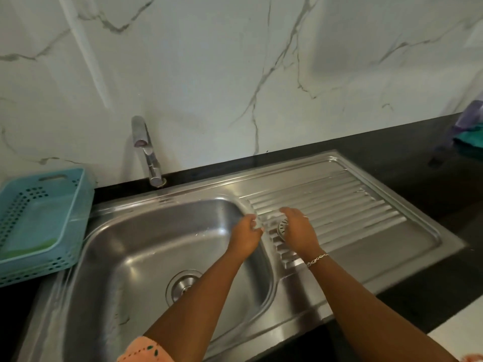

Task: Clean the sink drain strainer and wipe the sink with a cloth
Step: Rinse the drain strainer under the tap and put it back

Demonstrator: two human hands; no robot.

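Observation:
The round metal drain strainer (281,228) is out of the drain, at the near left corner of the ribbed drainboard (339,205). My right hand (298,231) curls over it and holds it; the palm hides most of it. My left hand (245,235) is just left of it, over the basin's right rim, its fingertips pinching a small pale translucent thing (262,222) between the two hands. What that thing is I cannot tell. The steel sink basin (130,257) has its open drain hole (184,284) at the bottom. A teal cloth (470,141) lies far right on the counter.
A chrome tap (146,150) stands behind the basin, its spout turned left. A blue perforated plastic basket (39,218) sits on the black counter (392,152) to the left of the sink. A marble-patterned wall rises behind. A purple object (470,113) stands by the cloth.

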